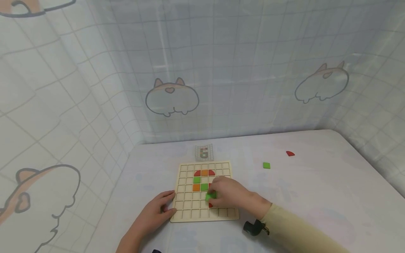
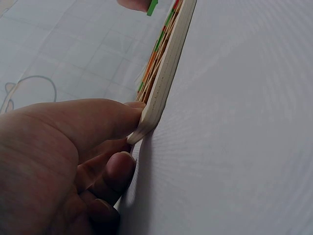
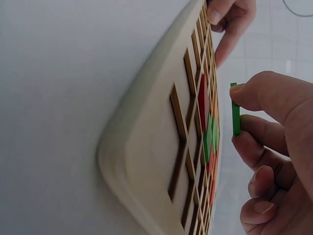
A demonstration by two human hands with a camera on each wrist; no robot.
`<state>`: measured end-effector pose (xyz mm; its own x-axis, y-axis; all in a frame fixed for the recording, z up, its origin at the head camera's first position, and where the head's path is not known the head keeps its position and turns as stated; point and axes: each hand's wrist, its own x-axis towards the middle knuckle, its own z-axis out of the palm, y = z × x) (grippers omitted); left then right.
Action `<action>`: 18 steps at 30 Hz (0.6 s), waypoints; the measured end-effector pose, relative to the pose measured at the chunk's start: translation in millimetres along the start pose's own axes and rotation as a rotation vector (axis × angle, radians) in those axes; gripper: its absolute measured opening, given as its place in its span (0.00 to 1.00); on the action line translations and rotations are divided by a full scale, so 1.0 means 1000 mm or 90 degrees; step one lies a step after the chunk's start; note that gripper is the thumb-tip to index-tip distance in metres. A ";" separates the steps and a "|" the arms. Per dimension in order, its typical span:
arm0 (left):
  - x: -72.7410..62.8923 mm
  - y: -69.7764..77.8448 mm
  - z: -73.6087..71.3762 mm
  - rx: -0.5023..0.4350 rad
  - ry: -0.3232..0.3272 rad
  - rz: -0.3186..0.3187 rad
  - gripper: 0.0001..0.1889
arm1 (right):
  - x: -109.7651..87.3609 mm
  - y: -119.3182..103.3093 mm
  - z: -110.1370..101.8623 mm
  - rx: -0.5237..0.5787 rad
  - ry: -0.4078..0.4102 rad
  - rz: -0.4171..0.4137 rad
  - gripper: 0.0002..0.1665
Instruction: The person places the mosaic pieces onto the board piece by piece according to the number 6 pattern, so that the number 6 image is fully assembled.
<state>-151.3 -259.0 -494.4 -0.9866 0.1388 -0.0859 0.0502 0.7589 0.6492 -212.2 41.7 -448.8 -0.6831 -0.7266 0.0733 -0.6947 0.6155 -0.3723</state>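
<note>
1. Your right hand (image 1: pixel 232 196) is over the wooden grid board (image 1: pixel 190 211), its grip pinched on a small green tile (image 3: pixel 236 116) — the right wrist view shows the tile held edge-on between thumb and fingertip, just off the board's face and not yet in a cell.

2. Your left hand (image 1: pixel 155 211) rests at the board's near left corner; from the left wrist view the fingers press lightly against the wooden edge (image 2: pixel 164 78), relaxed and not curled around anything.

3. On the board, red, orange and green tiles (image 1: pixel 204 173) already sit in the upper middle cells, with another green one (image 1: pixel 197 180) just below them.

4. Handling-wise, the tile looks thin, stiff and very light — likely smooth, so it could slip or flip if you pinch it by the faces. Holding it by its opposite edges, as you do now, seems the surer way.

5. The board looks rigid and flat but light enough to slide on the cloth-covered surface (image 1: pixel 316 196), so the left hand's steadying makes sense.

6. Off to the right lie a spare green square (image 1: pixel 267 165) and a red piece (image 1: pixel 290 153), well apart from the board. A small pattern card (image 1: pixel 204 152) stands just beyond its far edge.
</note>
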 end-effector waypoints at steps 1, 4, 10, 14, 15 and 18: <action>0.000 0.000 0.000 0.000 0.000 0.000 0.32 | 0.001 -0.001 0.001 -0.001 -0.002 -0.002 0.10; 0.000 -0.001 0.000 0.003 0.000 0.004 0.32 | 0.002 -0.005 0.003 -0.007 -0.006 -0.011 0.10; 0.000 -0.002 0.001 0.006 0.004 0.015 0.32 | 0.005 -0.010 0.009 -0.001 -0.014 -0.008 0.10; 0.000 0.000 0.000 0.005 0.001 0.014 0.32 | 0.006 -0.011 0.015 0.006 -0.023 0.006 0.08; 0.000 0.000 0.000 0.006 0.001 0.013 0.32 | 0.006 -0.011 0.016 0.003 -0.025 0.007 0.08; 0.000 0.000 0.000 0.006 -0.002 0.013 0.32 | 0.007 -0.010 0.020 -0.006 -0.027 0.007 0.07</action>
<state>-151.2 -259.3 -494.2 -0.9850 0.1555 -0.0748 0.0714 0.7618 0.6438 -205.0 24.6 -462.7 -0.6802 -0.7324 0.0293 -0.6897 0.6260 -0.3640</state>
